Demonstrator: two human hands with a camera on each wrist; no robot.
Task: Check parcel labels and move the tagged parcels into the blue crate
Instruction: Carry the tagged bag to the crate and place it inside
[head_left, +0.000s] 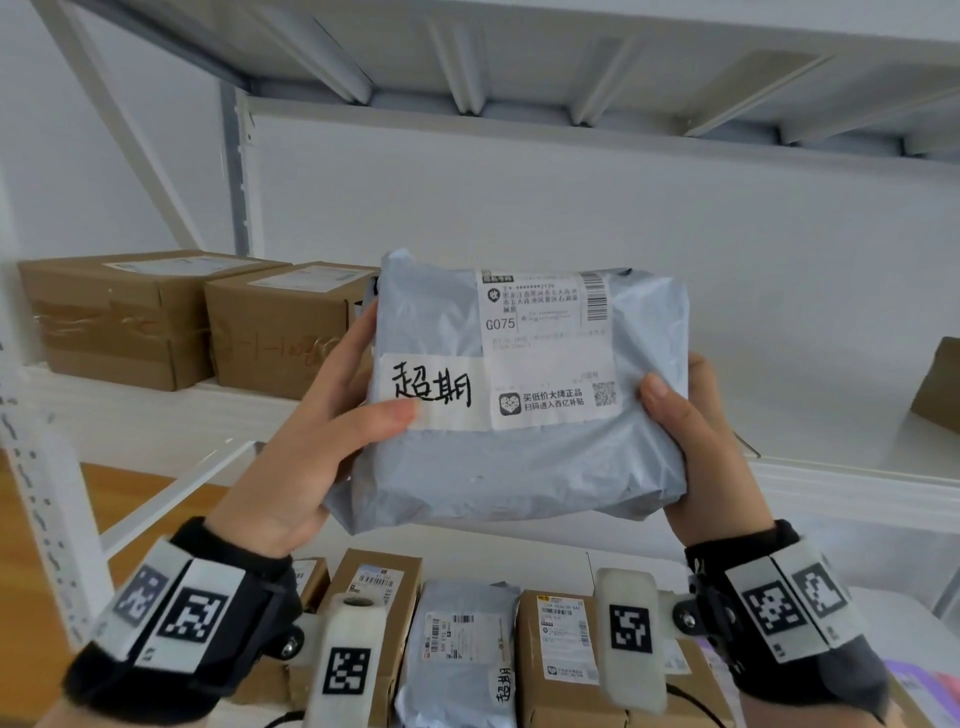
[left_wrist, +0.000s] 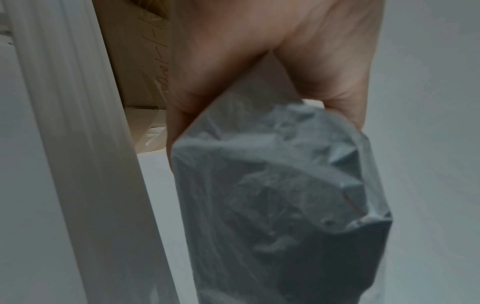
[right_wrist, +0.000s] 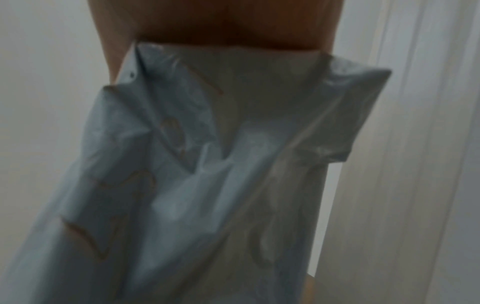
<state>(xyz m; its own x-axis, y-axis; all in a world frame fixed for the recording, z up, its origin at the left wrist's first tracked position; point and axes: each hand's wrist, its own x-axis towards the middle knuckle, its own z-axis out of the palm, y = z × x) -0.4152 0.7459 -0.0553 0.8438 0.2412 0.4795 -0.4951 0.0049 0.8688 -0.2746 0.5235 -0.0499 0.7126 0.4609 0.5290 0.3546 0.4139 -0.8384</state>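
Two hands: left hand (head_left: 306, 447) and right hand (head_left: 696, 441) grasp the grey plastic mailer parcel (head_left: 524, 467) by its side edges, raised before the white metal shelving unit (head_left: 831, 483).
Setting: white wall behind; two brown taped cardboard boxes (head_left: 197, 322) at the shelf's left end.
Writing: printed shipping label (head_left: 545, 348) reads "G075"; white handwritten tag (head_left: 431, 389) reads "超期".
Below: row of labelled cartons and mailers (head_left: 467, 649), one tagged "超期".
Wrist views: only crumpled grey plastic and palms, blurred; labels show in the head view alone.
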